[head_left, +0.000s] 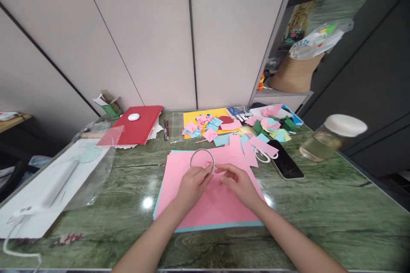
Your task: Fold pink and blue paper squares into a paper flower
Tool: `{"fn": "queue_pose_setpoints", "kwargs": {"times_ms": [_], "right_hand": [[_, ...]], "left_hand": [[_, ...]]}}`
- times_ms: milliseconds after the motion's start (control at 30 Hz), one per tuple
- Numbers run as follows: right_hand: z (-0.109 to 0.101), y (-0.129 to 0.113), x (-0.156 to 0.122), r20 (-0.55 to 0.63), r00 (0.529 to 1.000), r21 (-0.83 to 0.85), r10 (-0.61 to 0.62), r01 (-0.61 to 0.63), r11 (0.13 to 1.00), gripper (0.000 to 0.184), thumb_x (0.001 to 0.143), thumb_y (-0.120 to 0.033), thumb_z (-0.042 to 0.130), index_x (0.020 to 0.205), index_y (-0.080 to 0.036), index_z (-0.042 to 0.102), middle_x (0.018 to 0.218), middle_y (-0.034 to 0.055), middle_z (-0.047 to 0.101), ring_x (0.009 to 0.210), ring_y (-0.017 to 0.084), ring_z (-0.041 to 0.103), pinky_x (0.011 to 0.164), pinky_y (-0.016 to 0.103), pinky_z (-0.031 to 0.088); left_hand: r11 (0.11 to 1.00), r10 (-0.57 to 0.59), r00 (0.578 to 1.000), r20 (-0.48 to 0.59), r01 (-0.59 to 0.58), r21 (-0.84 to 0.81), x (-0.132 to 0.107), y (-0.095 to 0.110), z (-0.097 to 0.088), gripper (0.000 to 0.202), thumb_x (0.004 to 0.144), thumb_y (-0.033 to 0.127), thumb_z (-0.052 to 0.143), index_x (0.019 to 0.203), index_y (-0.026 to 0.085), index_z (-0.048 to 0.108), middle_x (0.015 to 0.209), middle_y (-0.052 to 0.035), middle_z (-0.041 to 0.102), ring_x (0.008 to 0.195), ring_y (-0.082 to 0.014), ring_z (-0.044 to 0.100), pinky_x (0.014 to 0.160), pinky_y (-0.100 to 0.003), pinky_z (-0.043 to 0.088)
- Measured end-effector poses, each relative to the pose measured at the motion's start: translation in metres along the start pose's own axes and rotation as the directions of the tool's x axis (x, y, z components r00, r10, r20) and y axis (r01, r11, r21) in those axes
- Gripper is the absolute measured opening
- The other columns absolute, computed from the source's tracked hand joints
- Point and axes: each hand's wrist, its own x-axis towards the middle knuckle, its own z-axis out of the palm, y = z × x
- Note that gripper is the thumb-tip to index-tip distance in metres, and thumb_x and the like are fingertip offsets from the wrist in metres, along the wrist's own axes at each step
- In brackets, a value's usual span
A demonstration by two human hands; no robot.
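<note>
My left hand (193,184) grips a thin, nearly used-up roll of tape (202,150), held on edge so that its ring shape faces me. Just right of the roll is my right hand (239,183), its fingers bent and loosely apart, with nothing visible in them. Both hands are over a stack of pink paper (188,217) with light blue sheets under it. A small folded pink piece, partly hidden by my left hand, shows behind the roll.
Cut paper strips, white-handled scissors (263,156) and a phone (287,161) lie right of the stack. A lidded jar (320,143) stands farther right. Folded paper pieces rest on a yellow sheet (188,118) behind. A red folder (137,126) and a white corded device (59,185) are left.
</note>
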Motion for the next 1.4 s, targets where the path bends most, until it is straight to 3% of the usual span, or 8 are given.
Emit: {"fn": "queue_pose_setpoints", "kwargs": {"times_ms": [200,433,567,833,1033,1233,1400], "right_hand": [[-0.003,0.0009,0.004,0.094,0.995,0.102,-0.023,0.013,0.995,0.012,0.074,-0.028,0.063,0.08,-0.018,0.061,0.084,0.0029,0.062,0.073,0.014,0.059,0.071,0.028,0.048],[-0.0029,0.0011,0.0022,0.026,0.999,0.121,-0.02,0.016,0.993,0.032,0.077,-0.025,0.059,0.108,-0.022,0.058,0.098,0.0043,0.061,0.067,0.011,0.057,0.07,0.03,0.049],[-0.0011,-0.001,0.0,0.053,0.998,0.109,-0.016,0.01,0.994,0.033,0.077,-0.024,0.058,0.11,-0.021,0.061,0.101,0.0058,0.065,0.067,0.012,0.058,0.07,0.032,0.051],[-0.0013,-0.0004,-0.0017,0.071,0.997,0.092,0.008,-0.015,0.996,0.037,0.078,-0.026,0.057,0.114,-0.021,0.06,0.11,0.0093,0.065,0.068,0.015,0.063,0.051,0.027,0.051],[-0.0002,-0.0018,-0.0016,0.061,0.998,0.055,-0.011,0.008,0.998,0.033,0.078,-0.025,0.055,0.11,-0.021,0.061,0.11,0.0092,0.065,0.065,0.015,0.064,0.046,0.026,0.05],[-0.0013,-0.0029,-0.0015,0.0,0.996,-0.094,-0.085,0.084,0.992,0.022,0.08,-0.024,0.054,0.097,-0.019,0.066,0.086,0.0056,0.07,0.067,0.016,0.064,0.067,0.032,0.053],[-0.0026,0.0009,-0.0024,-0.131,0.968,-0.359,-0.212,0.153,0.921,0.02,0.083,-0.024,0.052,0.099,-0.021,0.064,0.099,0.0062,0.066,0.082,0.019,0.061,0.078,0.036,0.047]], "left_hand": [[0.999,0.051,0.998,-0.024,-0.051,-0.016,0.0015,0.0027,-0.0005,0.027,0.085,0.023,0.053,0.11,0.016,0.059,0.071,-0.004,0.066,0.067,-0.0135,0.059,0.062,-0.025,0.049],[0.999,0.05,0.997,-0.058,-0.05,0.001,0.0015,0.0038,-0.0025,0.028,0.083,0.022,0.055,0.11,0.015,0.059,0.069,-0.0034,0.064,0.065,-0.0137,0.057,0.061,-0.025,0.047],[0.999,0.05,0.997,-0.058,-0.049,0.016,0.0011,0.0031,-0.0029,0.029,0.083,0.02,0.055,0.112,0.015,0.059,0.067,-0.003,0.062,0.064,-0.014,0.055,0.06,-0.026,0.046],[0.999,0.026,0.999,-0.044,-0.024,0.035,0.0014,0.003,-0.0027,0.03,0.086,0.023,0.05,0.114,0.017,0.058,0.066,-0.0027,0.061,0.064,-0.0137,0.055,0.059,-0.025,0.045],[1.0,0.003,0.999,-0.043,-0.002,0.025,0.0011,0.0029,-0.0019,0.029,0.086,0.024,0.05,0.113,0.017,0.059,0.066,-0.0031,0.061,0.064,-0.0137,0.055,0.06,-0.025,0.046],[1.0,-0.028,0.999,-0.04,0.029,0.011,0.0015,0.0037,-0.0029,0.029,0.086,0.024,0.051,0.112,0.017,0.059,0.067,-0.0032,0.063,0.064,-0.0135,0.056,0.06,-0.025,0.047],[0.999,-0.035,0.999,-0.02,0.036,0.014,0.002,0.0061,-0.0043,0.028,0.085,0.022,0.052,0.11,0.015,0.06,0.067,-0.0033,0.063,0.063,-0.0138,0.056,0.06,-0.025,0.047]]}}
